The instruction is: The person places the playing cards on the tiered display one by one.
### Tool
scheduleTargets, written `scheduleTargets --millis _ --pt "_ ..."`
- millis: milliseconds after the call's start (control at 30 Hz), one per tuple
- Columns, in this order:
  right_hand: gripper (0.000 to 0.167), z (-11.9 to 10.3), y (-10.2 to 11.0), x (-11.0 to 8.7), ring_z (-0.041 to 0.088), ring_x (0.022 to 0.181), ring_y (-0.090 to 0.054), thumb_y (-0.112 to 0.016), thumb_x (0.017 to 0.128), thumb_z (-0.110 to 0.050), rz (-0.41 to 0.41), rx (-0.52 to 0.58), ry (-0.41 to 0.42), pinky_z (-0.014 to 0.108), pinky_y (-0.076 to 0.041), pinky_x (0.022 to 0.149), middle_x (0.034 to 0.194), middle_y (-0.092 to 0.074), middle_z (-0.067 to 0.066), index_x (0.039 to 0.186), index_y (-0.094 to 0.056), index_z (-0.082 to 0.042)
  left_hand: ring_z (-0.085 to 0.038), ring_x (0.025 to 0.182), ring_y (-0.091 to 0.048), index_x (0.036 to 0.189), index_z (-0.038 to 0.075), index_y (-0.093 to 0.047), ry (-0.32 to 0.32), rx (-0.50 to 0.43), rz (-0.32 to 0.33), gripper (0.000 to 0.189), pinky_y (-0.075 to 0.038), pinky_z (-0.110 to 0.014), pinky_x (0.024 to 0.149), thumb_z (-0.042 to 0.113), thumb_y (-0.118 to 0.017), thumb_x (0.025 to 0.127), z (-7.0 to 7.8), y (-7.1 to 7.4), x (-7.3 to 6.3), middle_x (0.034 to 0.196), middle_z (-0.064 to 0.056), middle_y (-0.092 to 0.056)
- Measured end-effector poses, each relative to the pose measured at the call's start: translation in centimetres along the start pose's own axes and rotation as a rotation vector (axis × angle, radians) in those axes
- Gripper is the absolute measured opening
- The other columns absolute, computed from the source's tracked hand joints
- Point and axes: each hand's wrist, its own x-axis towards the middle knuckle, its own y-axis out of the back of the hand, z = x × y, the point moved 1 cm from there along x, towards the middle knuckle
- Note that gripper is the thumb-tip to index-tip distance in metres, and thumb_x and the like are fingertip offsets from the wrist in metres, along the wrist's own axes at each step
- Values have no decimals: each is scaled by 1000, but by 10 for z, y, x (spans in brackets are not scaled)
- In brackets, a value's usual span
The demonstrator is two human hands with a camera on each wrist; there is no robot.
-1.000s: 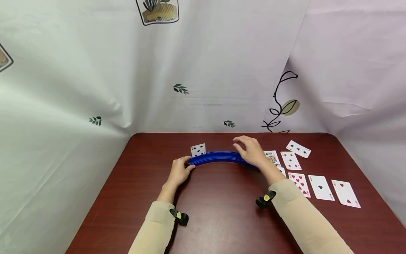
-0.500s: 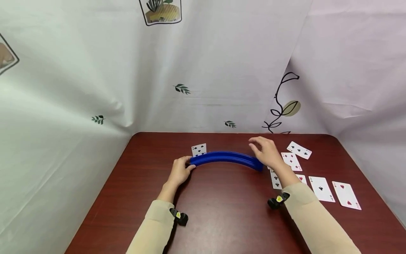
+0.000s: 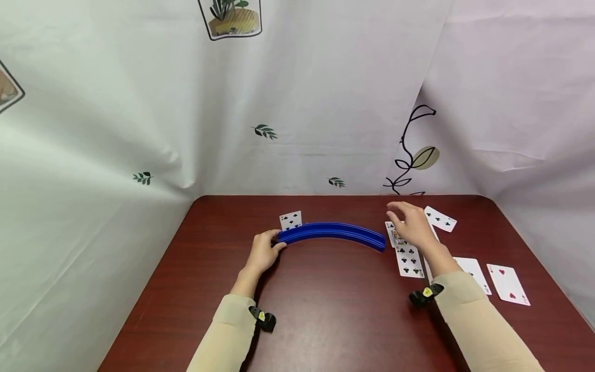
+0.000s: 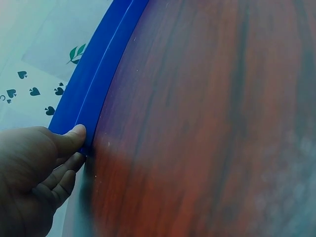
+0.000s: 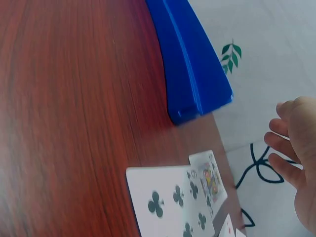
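A blue curved card holder (image 3: 332,230) with grooves along its length lies across the middle of the table. My left hand (image 3: 262,253) pinches its left end between thumb and fingers, seen close in the left wrist view. Just behind that end stands a spade card (image 3: 290,218), its lower part hidden by the holder. My right hand (image 3: 411,226) is in the air over the cards right of the holder, fingers loosely bent and holding nothing. Below it lie a face card (image 3: 391,239) and a club card (image 5: 155,180), which overlap.
More cards lie at the right: a three of clubs (image 3: 443,221), an ace of clubs (image 3: 476,274) partly behind the right arm, and a two of hearts (image 3: 508,284). A white patterned cloth (image 3: 316,113) hangs behind the brown table (image 3: 316,310).
My right hand has moved right, from above the holder's right end to above the cards, uncovering that end and the club card. The left hand and holder have stayed put.
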Motion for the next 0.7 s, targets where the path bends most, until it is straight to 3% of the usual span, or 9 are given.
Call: scheduleTargets --millis 233,467,700 --pt "25 10 10 -3 46 112 -60 -62 99 -5 -31 -32 -50 62 -42 97 115 -68 26 120 -65 6 -30 95 -70 119 -5 -70 -2 9 3 32 -56 -45 87 4 -77 89 -1 -1 1 101 -17 -73" --pt "22 25 15 -6 47 103 -62 -63 97 -3 -13 -79 -43 61 -45 89 112 -68 27 115 -66 7 -30 95 -69 119 -5 -69 11 5 -3 33 -56 -44 88 4 -77 89 0 -1 1 102 -18 -73" --pt "26 34 22 -11 49 108 -59 -60 100 -8 -68 -79 -136 64 -46 91 120 -64 29 122 -65 6 -29 93 -70 117 -5 -70 -4 -2 7 31 -57 -45 85 3 -78 88 0 -1 0 100 -17 -73"
